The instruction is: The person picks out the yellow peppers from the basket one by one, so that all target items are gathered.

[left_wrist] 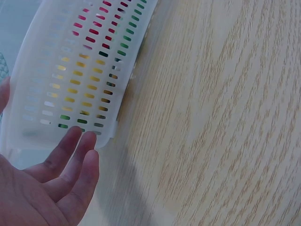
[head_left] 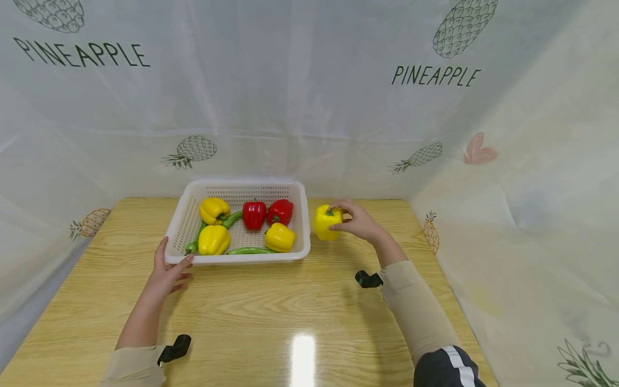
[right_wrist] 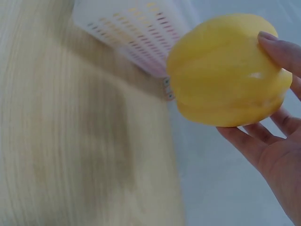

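Note:
My right hand [head_left: 358, 221] grips a yellow bell pepper [head_left: 326, 223], just right of a white plastic basket [head_left: 242, 259]. In the right wrist view, its thumb and fingers stand on opposite sides of the pepper [right_wrist: 225, 70]. Straight fingers of my left hand [head_left: 166, 273] touch the basket's front left corner. The left wrist view shows these fingers [left_wrist: 87, 174] beside the slotted wall [left_wrist: 89, 75]. Inside the basket lie red bell peppers [head_left: 254, 215], yellow bell peppers [head_left: 214, 239] and long green peppers [head_left: 251, 251].
A light wood table [head_left: 251, 301] bears the basket, which stands near the back edge. Behind and beside it hangs a pale curtain [head_left: 290, 97] with pineapple prints. Small black devices [head_left: 175, 349] are attached at both wrists.

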Demonstrator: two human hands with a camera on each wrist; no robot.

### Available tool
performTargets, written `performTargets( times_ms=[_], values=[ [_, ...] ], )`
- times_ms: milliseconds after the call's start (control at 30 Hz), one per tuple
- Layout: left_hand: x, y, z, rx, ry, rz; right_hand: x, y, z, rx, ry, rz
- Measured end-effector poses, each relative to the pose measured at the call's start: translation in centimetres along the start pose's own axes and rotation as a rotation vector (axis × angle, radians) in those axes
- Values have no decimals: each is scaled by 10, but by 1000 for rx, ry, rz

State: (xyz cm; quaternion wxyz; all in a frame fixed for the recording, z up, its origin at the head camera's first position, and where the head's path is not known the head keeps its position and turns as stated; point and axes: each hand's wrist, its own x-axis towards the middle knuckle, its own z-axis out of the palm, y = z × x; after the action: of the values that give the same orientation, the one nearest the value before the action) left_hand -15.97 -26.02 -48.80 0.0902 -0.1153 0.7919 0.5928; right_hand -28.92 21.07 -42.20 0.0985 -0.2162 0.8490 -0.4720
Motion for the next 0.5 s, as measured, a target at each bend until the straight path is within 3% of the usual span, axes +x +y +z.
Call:
performTargets(
  times_ms=[300, 500],
  values=[
    [0, -1, -1, -19, 1, 2, 1, 19, 11, 6, 27, 134],
    [1, -1, -1, -15, 12, 4, 6, 37, 19, 51, 12, 166]
  ],
)
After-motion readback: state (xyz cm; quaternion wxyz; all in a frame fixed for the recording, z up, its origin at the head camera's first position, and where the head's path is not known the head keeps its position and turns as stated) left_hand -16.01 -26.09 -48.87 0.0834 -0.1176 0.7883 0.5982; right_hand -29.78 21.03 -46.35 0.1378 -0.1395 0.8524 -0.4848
